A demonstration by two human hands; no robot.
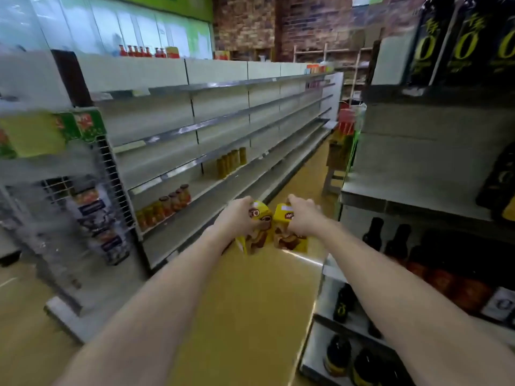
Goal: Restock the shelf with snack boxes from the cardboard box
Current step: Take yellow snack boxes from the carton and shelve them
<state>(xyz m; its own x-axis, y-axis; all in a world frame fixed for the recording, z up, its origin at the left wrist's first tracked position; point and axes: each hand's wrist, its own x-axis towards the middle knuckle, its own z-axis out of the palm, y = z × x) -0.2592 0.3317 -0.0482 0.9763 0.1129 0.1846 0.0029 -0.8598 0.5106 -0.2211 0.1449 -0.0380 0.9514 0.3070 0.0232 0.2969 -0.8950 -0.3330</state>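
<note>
Two bare hands are in view, the left hand (237, 215) and the right hand (303, 217), and each grips one yellow cardboard snack box printed with brown biscuits, so two boxes: the left-hand box (260, 227) and the right-hand box (288, 232). On the long grey metal shelving to the left, one row holds about five tall jars of yellow-green contents (231, 162), and the row below holds about six squat glass jars of orange-red contents with dark lids (167, 206). Three large dark bottles with yellow-green lettering (462, 43) stand on the top right shelf. Blur prevents a firm count of the red-capped bottles (136, 51) far back.
</note>
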